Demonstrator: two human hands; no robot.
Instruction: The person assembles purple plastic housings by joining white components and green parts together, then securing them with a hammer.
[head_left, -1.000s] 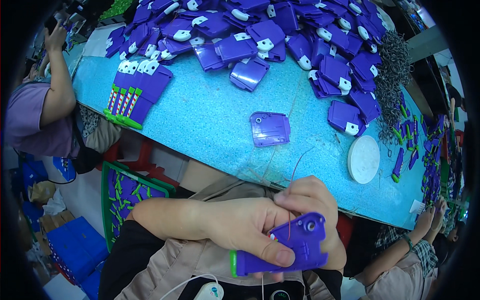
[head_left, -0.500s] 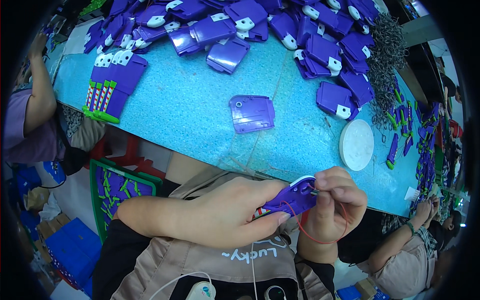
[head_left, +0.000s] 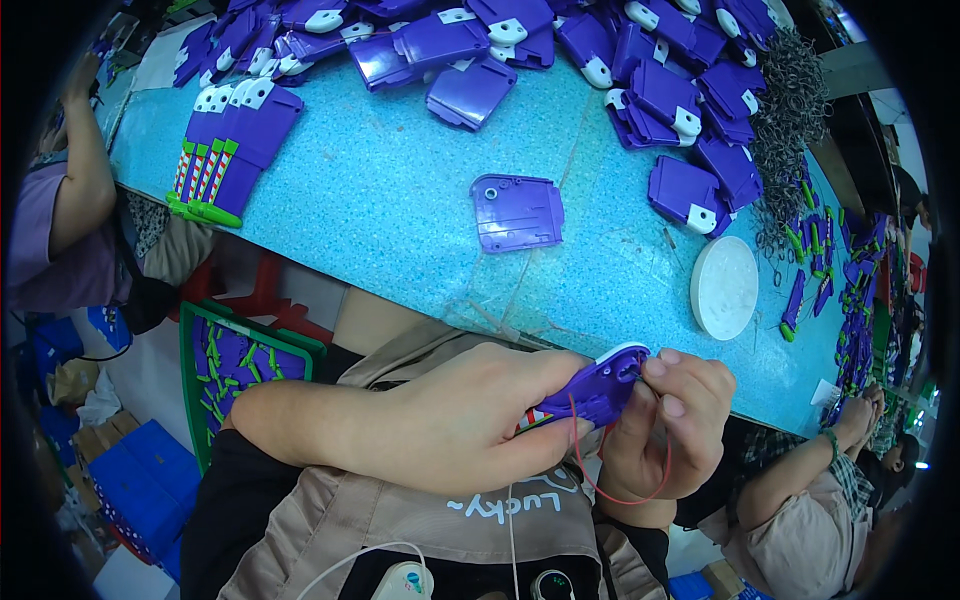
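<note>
My left hand (head_left: 470, 415) is closed around a purple plastic shell half (head_left: 608, 388) with a white rim at its tip, its hollow inner side showing. A bit of red-and-white stripe peeks out by my left thumb. From the shell a thin red wire (head_left: 622, 500) hangs in a loop past my right palm. My right hand (head_left: 675, 425) has thumb and fingers pinched together at the shell's tip end; the small dark piece between them is too small to name. On the blue table (head_left: 400, 210) beyond lies a separate purple shell half (head_left: 518, 213), hollow side up.
A heap of purple shells with white tips (head_left: 650, 105) covers the far side, beside a pile of metal springs (head_left: 792, 110). Striped, green-ended assemblies (head_left: 228, 150) stand left. A white round dish (head_left: 724, 288) sits right. A green crate (head_left: 318, 352) is at my left; other people work at both sides.
My right fingers have shifted slightly, still pinched at the shell's tip, and the red wire loop has swung lower and narrower. The whole view has moved a little.
</note>
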